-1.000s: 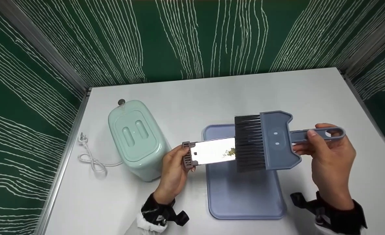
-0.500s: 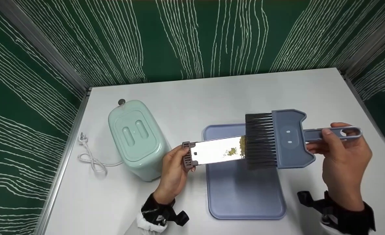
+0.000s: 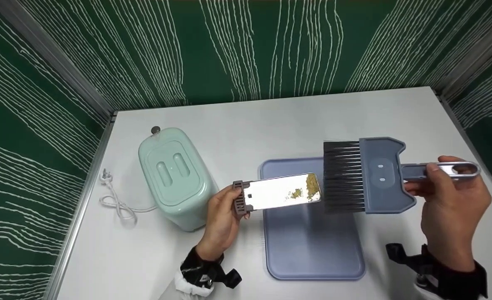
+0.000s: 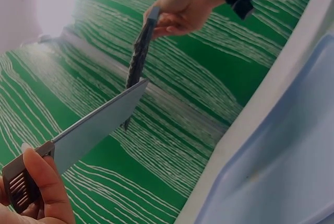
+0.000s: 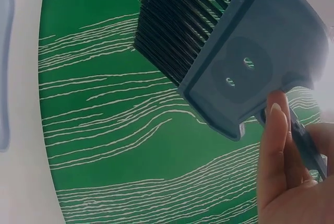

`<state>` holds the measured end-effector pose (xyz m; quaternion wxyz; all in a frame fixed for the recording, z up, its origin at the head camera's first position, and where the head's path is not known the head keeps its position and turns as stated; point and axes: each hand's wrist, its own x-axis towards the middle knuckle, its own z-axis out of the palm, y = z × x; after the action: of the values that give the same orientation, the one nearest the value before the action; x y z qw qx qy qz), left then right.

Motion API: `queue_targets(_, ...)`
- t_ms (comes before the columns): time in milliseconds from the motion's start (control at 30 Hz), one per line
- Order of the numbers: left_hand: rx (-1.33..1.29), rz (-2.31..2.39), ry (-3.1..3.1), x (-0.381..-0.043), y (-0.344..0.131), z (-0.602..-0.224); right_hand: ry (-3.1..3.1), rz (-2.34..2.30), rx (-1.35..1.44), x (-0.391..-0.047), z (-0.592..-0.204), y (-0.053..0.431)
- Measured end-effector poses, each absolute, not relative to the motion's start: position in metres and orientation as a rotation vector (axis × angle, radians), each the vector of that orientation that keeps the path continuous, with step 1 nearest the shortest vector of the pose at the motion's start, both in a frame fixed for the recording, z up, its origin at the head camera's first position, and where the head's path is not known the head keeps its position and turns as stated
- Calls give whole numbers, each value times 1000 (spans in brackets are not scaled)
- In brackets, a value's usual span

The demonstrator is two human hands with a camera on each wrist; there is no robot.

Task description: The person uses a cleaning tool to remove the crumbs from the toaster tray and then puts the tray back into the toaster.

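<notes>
My left hand (image 3: 225,214) pinches the slotted grey end of a toaster crumb tray (image 3: 271,193), a thin shiny metal plate. Golden-brown crumbs (image 3: 312,186) lie at its free end, with a smaller patch nearer the middle. In my right hand (image 3: 454,200) is the handle of a blue-grey hand brush (image 3: 381,175) with dark bristles (image 3: 342,177). Bristle tips stand just right of the crumb tray's end in the head view. Both are held above a blue-lilac tray (image 3: 312,266) on the white table. The right wrist view shows fingers and thumb around the brush handle (image 5: 308,143).
A mint-green toaster (image 3: 173,173) with a lid stands left of my left hand. Its white cord and plug (image 3: 121,206) lie on the table (image 3: 246,129) beside it. Green panels with white streaks (image 3: 262,50) rise behind the table and at both sides.
My right hand has drawn the brush to the right, off the crumb tray's end, uncovering the crumbs there. The left hand and crumb tray have stayed in place.
</notes>
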<state>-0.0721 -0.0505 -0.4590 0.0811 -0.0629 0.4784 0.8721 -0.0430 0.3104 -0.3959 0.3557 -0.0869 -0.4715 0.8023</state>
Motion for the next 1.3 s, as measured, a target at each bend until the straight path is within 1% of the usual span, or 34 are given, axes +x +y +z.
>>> queue_targets(200,-194,2602,1435,-72,-51,-460,-1175,2158,-187,-42,-397,300)
queue_targets(600,-197,2618,1423,-71,-50,-459,-1378,2350,128,-33,-407,255)
queue_targets(700,-198,2618,1424,-71,-50,-459,-1437,2361,166,-32,-410,246)
queue_targets(1033,-199,2606,1423,-69,-47,-460,-1589,2360,212,-30,-421,229)
queue_targets(1300,-194,2605,1424,-69,-47,-460,-1592,2362,203,-31,-422,232)
